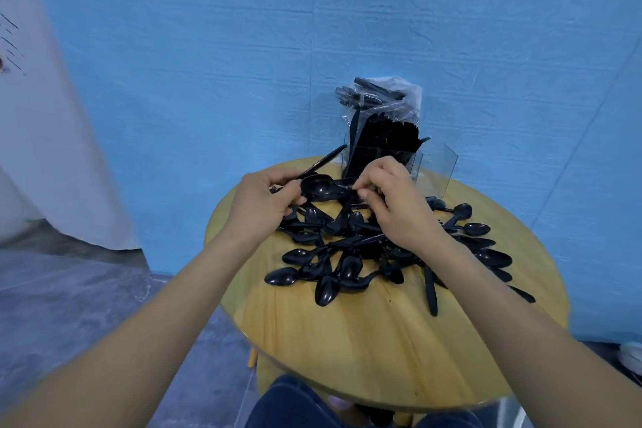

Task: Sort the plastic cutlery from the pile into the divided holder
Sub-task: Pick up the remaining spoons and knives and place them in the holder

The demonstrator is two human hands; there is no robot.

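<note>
Item: black spoons (323, 186), gathered above the pile (382, 247) at the table's (347, 340) centre, judged bundled for one drop into the holder (389, 156) at 12 o'clock. Left hand (258, 203): fingers curled round several handles, bowls pointing to 3 o'clock. Right hand (392, 205): fingers pinch a handle end, feeding the bundle. Both forearms reach forward, wrists level above the table.

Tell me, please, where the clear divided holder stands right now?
The holder stands at the far edge of the round table, against the blue wall, just beyond both hands and the spoon pile.
</note>
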